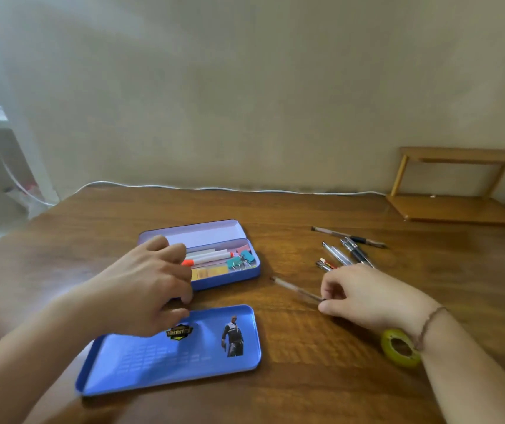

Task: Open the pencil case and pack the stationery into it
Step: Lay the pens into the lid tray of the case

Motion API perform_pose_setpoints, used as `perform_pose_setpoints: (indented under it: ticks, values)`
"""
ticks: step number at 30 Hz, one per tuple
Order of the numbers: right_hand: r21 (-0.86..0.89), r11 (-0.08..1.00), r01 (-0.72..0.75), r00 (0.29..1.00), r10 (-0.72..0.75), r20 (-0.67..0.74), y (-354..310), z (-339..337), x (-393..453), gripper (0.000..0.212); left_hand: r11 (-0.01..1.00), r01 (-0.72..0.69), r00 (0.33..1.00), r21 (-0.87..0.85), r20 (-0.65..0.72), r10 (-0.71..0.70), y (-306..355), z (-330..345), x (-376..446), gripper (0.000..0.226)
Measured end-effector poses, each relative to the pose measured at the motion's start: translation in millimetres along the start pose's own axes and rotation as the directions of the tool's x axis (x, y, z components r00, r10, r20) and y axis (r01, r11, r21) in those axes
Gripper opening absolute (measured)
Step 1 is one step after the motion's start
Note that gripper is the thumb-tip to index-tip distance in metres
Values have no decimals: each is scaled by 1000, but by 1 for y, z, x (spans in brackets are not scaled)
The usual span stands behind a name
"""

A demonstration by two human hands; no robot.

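The blue tin pencil case [239, 278] stands open in the middle of the wooden table, its lilac inner tray raised at the back. Inside lie an orange-tipped white marker [211, 257], several binder clips [242, 260] and yellow sticky notes [210, 273]. The printed blue lid [184, 353] lies flat in front of the case. My left hand [144, 286] hovers over the case's left end with fingers loosely curled, holding nothing. To the right of the case, my right hand [367, 295] pinches the near end of a clear pen [294, 289] lying on the table.
Several loose pens [346, 249] lie behind my right hand. A green tape roll [399, 347] sits by my right wrist. A small wooden shelf [459, 191] stands at the back right, and a white cable [245, 189] runs along the table's far edge.
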State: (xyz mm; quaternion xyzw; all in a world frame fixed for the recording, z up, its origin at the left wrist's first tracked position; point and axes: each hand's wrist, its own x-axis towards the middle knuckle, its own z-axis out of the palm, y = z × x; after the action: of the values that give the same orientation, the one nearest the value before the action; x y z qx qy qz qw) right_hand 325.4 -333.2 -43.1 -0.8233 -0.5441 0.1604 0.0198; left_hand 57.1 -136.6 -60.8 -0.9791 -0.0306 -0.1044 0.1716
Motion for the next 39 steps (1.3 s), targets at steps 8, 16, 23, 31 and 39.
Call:
perform_pose_setpoints:
  ticks: [8,16,23,31,39]
  values:
    - [291,932,216,863,-42,-504,18,-2,-1,6,986,62,996,-158,66,-52,41,9,53,14]
    - [237,942,235,865,-92,-492,26,-7,-6,16,913,108,994,-394,41,-100,62,22,107,16]
    - [78,977,200,922,-161,-351,16,-1,0,17,735,231,865,-638,-211,-456,24,9,66,26]
    - [31,964,263,925,-243,-292,-12,20,9,20,866,71,990,-494,-68,-120,50,22,77,24]
    - [27,977,211,905,-185,-383,-6,26,15,26,858,99,992,-504,-22,-127,52,29,82,26]
